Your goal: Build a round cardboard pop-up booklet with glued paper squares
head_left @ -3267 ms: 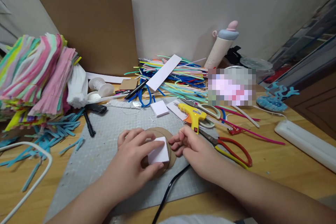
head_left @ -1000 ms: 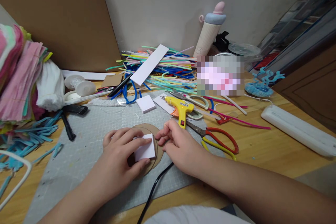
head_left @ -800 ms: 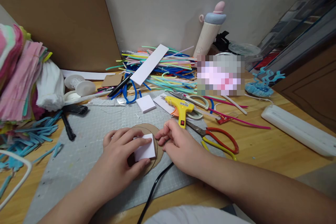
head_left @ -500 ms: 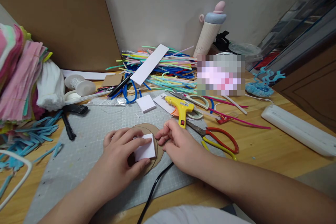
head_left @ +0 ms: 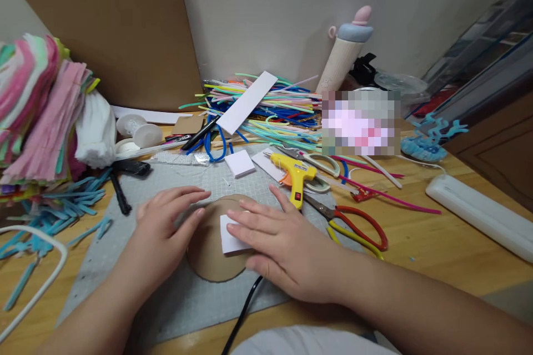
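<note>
The right hand (head_left: 287, 244) hides the right part of the white square (head_left: 230, 241) and the right rim of the cardboard disc (head_left: 208, 258), inward of the near edge of the mat (head_left: 187, 305); whether the thumb of the left hand (head_left: 166, 227) touches the disc's left rim cannot be told; the black cord (head_left: 241, 313) vanishes beneath the right hand, its lower end cut off past the near edge of the table (head_left: 416, 238); the right forearm covers part of the scissors' (head_left: 332, 213) yellow handle by the mat's right edge; print on the glue gun (head_left: 296, 175) is too small to read; a pixelated patch (head_left: 360, 125) masks something toward the table's far right corner; at the table's left, the picture's edge crops the colourful bundle (head_left: 29, 116) and white cable (head_left: 64, 255).
</note>
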Demonstrator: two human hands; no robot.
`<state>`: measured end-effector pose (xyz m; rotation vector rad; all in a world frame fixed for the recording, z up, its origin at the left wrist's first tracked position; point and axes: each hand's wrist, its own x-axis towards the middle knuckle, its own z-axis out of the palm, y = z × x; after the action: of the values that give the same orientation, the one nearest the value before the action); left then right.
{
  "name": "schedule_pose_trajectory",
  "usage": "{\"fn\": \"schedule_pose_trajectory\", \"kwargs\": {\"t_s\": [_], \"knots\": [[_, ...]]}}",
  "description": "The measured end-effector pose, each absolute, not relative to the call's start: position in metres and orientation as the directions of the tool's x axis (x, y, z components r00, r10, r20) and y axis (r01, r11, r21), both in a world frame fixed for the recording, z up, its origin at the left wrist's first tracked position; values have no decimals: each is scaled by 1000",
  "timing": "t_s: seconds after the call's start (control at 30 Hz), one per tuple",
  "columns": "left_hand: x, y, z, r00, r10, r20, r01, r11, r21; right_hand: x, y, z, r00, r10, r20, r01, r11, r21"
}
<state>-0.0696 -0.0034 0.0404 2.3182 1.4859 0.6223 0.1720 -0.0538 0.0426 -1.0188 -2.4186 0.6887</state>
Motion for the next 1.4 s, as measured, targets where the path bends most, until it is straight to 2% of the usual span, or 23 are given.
{"fn": "schedule_pose_trajectory", "kwargs": {"t_s": [0.13, 0.3, 0.77, 1.07, 1.27, 1.4], "knots": [[-68, -3, 36, 339, 928, 157, 858, -373, 352, 169, -58, 36, -716, 698, 25, 569, 604, -557], [-65, -8, 37, 388, 920, 60, 873, -387, 297, 164, -58, 33, -714, 700, -1, 588, 598, -545], [-71, -6, 36, 391, 920, 38, 856, -378, 352, 160, -58, 32, -709, 703, -58, 627, 591, -507], [-85, 2, 45, 219, 973, 72, 906, -230, 355, 159, -59, 30, -714, 699, -41, 622, 606, -496], [-83, 5, 39, 225, 970, 95, 891, -245, 382, 159, -59, 32, -719, 692, -71, 634, 609, -477], [-81, 8, 33, 276, 953, 123, 835, -302, 461, 160, -59, 30, -738, 674, -37, 603, 635, -483]]}}
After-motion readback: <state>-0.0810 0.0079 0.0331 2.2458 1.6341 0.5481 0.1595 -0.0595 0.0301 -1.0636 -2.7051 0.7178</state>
